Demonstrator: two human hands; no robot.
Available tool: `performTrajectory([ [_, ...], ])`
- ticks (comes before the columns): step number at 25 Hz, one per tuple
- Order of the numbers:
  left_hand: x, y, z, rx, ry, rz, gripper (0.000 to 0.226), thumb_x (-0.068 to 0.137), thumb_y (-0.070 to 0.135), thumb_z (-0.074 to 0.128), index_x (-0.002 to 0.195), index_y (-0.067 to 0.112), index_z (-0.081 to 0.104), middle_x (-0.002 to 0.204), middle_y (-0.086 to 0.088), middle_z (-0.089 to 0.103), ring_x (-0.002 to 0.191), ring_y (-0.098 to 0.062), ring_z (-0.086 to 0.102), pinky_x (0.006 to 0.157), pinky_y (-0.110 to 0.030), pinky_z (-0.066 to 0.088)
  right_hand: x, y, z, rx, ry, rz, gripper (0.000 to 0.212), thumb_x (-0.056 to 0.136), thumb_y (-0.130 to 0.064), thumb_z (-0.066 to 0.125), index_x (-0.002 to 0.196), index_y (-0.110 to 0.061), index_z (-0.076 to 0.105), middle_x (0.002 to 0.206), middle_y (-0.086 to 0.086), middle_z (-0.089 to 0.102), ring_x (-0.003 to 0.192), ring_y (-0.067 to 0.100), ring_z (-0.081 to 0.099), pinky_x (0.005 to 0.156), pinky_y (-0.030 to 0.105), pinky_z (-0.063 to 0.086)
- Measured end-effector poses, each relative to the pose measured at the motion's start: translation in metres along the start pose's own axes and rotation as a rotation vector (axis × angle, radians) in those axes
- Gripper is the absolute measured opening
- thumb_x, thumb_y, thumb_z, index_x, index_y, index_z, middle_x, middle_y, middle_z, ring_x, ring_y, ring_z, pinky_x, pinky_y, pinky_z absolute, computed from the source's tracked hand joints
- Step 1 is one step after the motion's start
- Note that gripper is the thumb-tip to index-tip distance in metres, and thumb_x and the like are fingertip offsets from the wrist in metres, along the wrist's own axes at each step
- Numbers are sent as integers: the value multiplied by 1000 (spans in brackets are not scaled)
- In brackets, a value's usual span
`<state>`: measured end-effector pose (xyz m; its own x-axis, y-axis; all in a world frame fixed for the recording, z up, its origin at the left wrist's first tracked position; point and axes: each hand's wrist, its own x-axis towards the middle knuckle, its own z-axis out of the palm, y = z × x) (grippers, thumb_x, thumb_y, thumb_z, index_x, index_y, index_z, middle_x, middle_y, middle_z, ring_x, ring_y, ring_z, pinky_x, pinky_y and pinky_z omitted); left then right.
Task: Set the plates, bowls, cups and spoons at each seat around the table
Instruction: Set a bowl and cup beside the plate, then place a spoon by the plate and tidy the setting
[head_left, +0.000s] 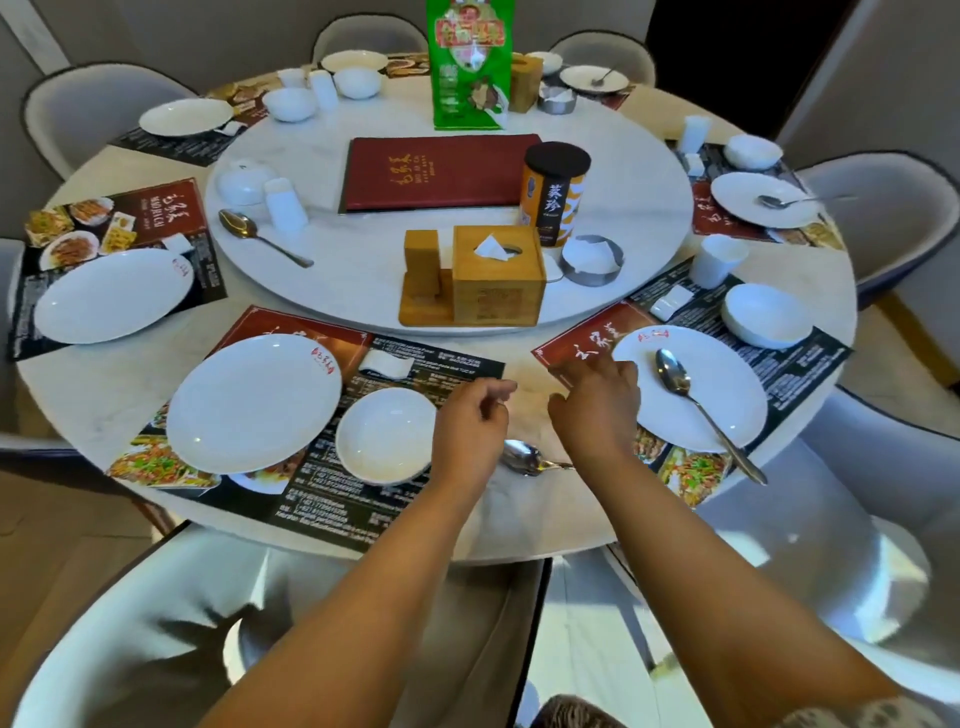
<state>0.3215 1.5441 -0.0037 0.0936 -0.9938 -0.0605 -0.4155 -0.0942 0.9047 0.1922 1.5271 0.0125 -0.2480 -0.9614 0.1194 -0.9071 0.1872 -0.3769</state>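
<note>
spoon (527, 458) placement is judged to be the step in hand at the near seat. the loose spoon is seen on the bare table (104, 395) just right of the near bowl (385, 435), directly beneath the gap between both wrists. its long axis is laid roughly left-to-right, bowl end toward the near bowl, handle pointed right and hidden under the right forearm. the left hand (470, 421) is held above it, loosely curled and clamped on nothing. the right hand (597, 402) is spread open, fingers rested at the rim of the plate (727, 395) further right of the bowl. the left hand is judged nearer the spoon's bowl end, the right nearer its handle.
</note>
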Motion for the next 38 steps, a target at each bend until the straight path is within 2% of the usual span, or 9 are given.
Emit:
performTrajectory([
  [4, 8, 4, 22, -77, -46, -94, 27, 94, 8, 50, 100, 27, 68, 102, 9, 68, 98, -10, 65, 84, -29, 54, 10, 28, -8, -98, -201, 100, 50, 82, -31, 66, 129, -28, 52, 129, 11, 47, 124, 32, 36, 95, 39, 40],
  [10, 13, 2, 30, -119, -79, -217, 22, 95, 9, 51, 105, 23, 66, 101, 3, 68, 86, -7, 67, 79, -30, 57, 20, 39, -1, 21, -288, 88, 55, 80, -36, 70, 130, -24, 52, 125, 10, 57, 116, 29, 52, 90, 34, 46],
  [14, 22, 2, 24, -371, -39, -391, 22, 99, 11, 45, 118, 8, 58, 96, -13, 69, 79, -20, 72, 70, -27, 59, 24, 19, -6, 446, -122, 67, 42, 74, -30, 75, 113, -21, 59, 109, 2, 63, 100, 18, 56, 77, 25, 40],
  [16, 27, 10, 14, -591, -21, -511, 29, 103, 20, 40, 113, -1, 57, 95, -22, 69, 79, -26, 72, 65, -26, 60, 25, 3, -6, 679, -92, 66, 38, 73, -25, 76, 107, -21, 59, 102, -7, 59, 93, 9, 51, 74, 23, 38],
  [19, 36, 16, -6, -768, 63, -550, 33, 103, 23, 40, 109, -5, 57, 99, -25, 68, 87, -30, 70, 66, -27, 61, 23, -12, 6, 883, -116, 17, 42, 70, -21, 78, 105, -22, 55, 108, -6, 59, 100, 11, 54, 76, 25, 45],
  [22, 48, 13, -28, -699, 179, -491, 23, 99, 19, 50, 102, 1, 64, 96, -17, 70, 88, -24, 71, 72, -29, 60, 28, -21, 23, 893, -229, -73, 59, 69, -19, 81, 119, -23, 50, 120, 0, 54, 107, 14, 53, 78, 21, 46],
  [26, 62, 6, -48, -498, 249, -378, 23, 96, 23, 53, 86, 15, 72, 95, -14, 73, 88, -22, 72, 76, -32, 60, 45, -37, 48, 747, -355, -137, 74, 64, -21, 83, 128, -18, 46, 125, 5, 51, 114, 18, 52, 95, 37, 49],
  [31, 71, -9, -51, -284, 215, -345, 26, 82, 43, 54, 67, 42, 75, 96, -4, 76, 98, -21, 69, 95, -47, 52, 54, -46, 74, 669, -379, -136, 75, 60, -20, 86, 123, -16, 45, 126, 6, 54, 117, 20, 51, 88, 26, 42],
  [38, 73, -23, -45, -197, 194, -345, 34, 70, 57, 51, 77, 31, 72, 99, -6, 74, 102, -25, 66, 97, -48, 50, 51, -48, 85, 631, -349, -135, 74, 62, -24, 87, 122, -15, 46, 126, 5, 54, 118, 19, 50, 83, 22, 37],
])
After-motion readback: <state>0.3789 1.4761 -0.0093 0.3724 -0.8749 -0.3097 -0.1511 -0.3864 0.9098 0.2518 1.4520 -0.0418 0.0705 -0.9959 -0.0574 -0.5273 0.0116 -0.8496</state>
